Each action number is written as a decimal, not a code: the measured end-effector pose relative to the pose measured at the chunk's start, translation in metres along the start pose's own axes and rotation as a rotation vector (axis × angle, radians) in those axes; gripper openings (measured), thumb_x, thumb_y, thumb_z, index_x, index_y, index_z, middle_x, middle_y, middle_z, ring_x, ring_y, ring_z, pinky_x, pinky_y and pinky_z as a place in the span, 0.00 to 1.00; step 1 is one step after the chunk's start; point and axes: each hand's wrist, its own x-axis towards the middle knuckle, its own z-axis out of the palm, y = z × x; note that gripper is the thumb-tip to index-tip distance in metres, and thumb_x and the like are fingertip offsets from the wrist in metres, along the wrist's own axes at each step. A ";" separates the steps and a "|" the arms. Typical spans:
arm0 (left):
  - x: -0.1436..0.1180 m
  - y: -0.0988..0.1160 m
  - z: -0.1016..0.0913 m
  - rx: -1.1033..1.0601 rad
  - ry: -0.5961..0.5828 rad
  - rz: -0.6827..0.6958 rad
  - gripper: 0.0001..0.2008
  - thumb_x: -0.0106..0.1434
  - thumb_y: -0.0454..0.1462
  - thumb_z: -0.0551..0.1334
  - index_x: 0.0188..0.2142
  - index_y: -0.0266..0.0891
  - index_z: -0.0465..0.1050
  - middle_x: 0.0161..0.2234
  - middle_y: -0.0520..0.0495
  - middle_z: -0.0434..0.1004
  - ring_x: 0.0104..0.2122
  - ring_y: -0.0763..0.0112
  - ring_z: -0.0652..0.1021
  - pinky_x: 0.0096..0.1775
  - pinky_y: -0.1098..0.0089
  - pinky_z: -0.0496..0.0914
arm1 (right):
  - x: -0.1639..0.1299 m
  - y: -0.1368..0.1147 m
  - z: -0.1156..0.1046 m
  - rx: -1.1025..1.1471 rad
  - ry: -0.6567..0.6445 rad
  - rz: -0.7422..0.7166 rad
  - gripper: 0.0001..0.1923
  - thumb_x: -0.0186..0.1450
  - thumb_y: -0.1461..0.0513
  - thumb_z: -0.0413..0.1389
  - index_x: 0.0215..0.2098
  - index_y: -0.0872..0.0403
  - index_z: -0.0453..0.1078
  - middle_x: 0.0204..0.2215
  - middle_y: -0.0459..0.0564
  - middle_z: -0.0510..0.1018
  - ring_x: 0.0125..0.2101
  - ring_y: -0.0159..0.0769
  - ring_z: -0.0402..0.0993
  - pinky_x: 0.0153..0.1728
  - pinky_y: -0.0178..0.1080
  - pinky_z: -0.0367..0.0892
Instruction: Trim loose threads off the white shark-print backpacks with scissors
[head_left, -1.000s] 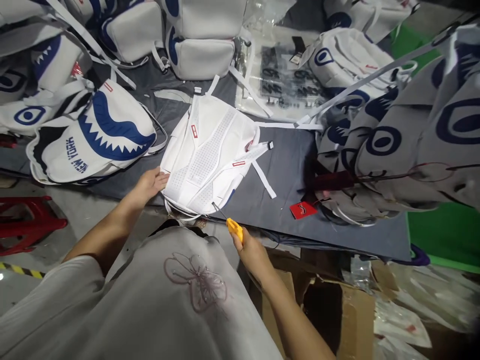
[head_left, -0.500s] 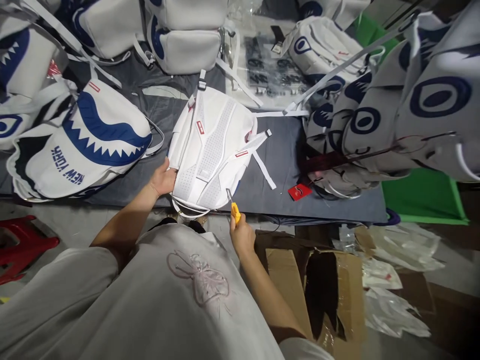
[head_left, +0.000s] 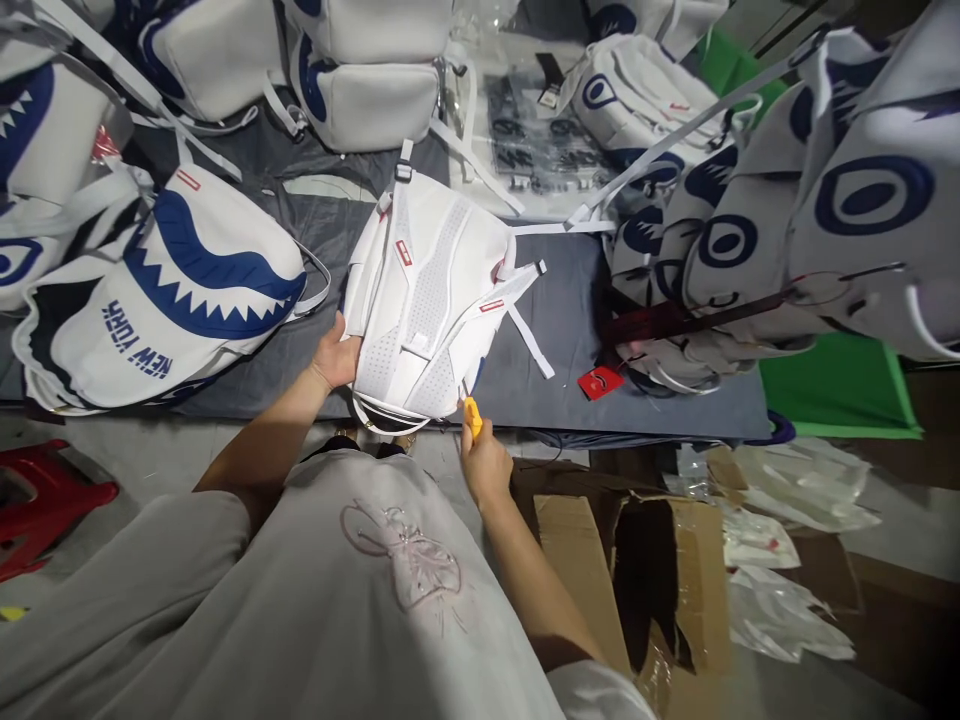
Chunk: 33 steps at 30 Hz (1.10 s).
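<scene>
- Now the left hand (head_left: 337,358) grips the near left edge of the white backpack (head_left: 431,290), fingers curled over the rim, where 1 second ago it only lay flat against it.
- The backpack sits straps-up on the grey cloth (head_left: 570,330), at 12 o'clock from the person's chest; its bottom edge overhangs the near side of the cloth a little.
- The right hand (head_left: 486,466) is closed around a yellow-handled tool (head_left: 472,415), fist tight on the handle; the metal tip now reaches the backpack's lower right corner, at 5 o'clock on the pack, whereas half a second back it stood clear of the fabric.
- So I judge the tool work on that corner is just starting, with the left hand pinning the pack steady; what the tip touches exactly is too small to tell.
- At 9 o'clock lies a shark-mouth backpack (head_left: 172,300), untouched; a red tag (head_left: 599,382) rests on the cloth at 3 o'clock, well apart from both hands.
- An open cardboard box (head_left: 645,580) stands just right of the right forearm.
</scene>
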 end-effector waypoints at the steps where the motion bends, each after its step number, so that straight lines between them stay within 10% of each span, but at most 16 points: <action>1: 0.000 0.001 -0.001 0.001 0.009 -0.005 0.44 0.61 0.65 0.48 0.61 0.32 0.62 0.50 0.33 0.77 0.58 0.46 0.72 0.57 0.47 0.65 | -0.006 0.001 -0.001 0.008 0.002 0.007 0.17 0.75 0.54 0.43 0.51 0.59 0.63 0.31 0.55 0.78 0.29 0.37 0.75 0.26 0.36 0.45; 9: 0.009 -0.004 0.010 -0.007 -0.022 -0.045 0.45 0.62 0.66 0.45 0.61 0.31 0.63 0.50 0.32 0.77 0.57 0.44 0.72 0.55 0.45 0.66 | -0.023 0.008 -0.013 0.087 -0.064 0.088 0.17 0.75 0.55 0.42 0.52 0.58 0.63 0.33 0.56 0.79 0.32 0.42 0.76 0.27 0.36 0.51; 14: 0.007 -0.005 0.021 -0.039 0.000 -0.042 0.43 0.63 0.64 0.46 0.60 0.32 0.63 0.50 0.33 0.77 0.56 0.46 0.72 0.55 0.46 0.66 | -0.082 0.026 -0.018 0.102 -0.182 0.156 0.21 0.75 0.54 0.38 0.53 0.58 0.64 0.33 0.58 0.79 0.34 0.48 0.78 0.29 0.39 0.60; 21: 0.005 -0.006 0.029 0.053 0.007 -0.038 0.35 0.65 0.58 0.51 0.58 0.31 0.65 0.46 0.34 0.79 0.53 0.47 0.75 0.54 0.49 0.69 | -0.102 -0.011 -0.009 0.049 -0.331 0.006 0.16 0.75 0.54 0.42 0.51 0.53 0.65 0.35 0.53 0.81 0.36 0.45 0.79 0.29 0.37 0.59; 27: -0.039 -0.036 0.026 0.993 0.476 0.346 0.28 0.66 0.44 0.57 0.63 0.40 0.56 0.62 0.35 0.63 0.63 0.47 0.64 0.62 0.48 0.60 | -0.084 -0.023 -0.012 0.074 -0.335 -0.055 0.17 0.75 0.54 0.43 0.54 0.54 0.65 0.38 0.56 0.81 0.38 0.44 0.79 0.31 0.36 0.61; 33: -0.027 -0.089 0.051 2.134 -0.101 0.477 0.44 0.55 0.31 0.65 0.69 0.38 0.51 0.70 0.33 0.42 0.70 0.42 0.44 0.66 0.40 0.37 | -0.072 -0.005 0.012 0.115 -0.363 -0.157 0.26 0.73 0.54 0.36 0.60 0.57 0.64 0.41 0.60 0.81 0.41 0.48 0.80 0.35 0.41 0.69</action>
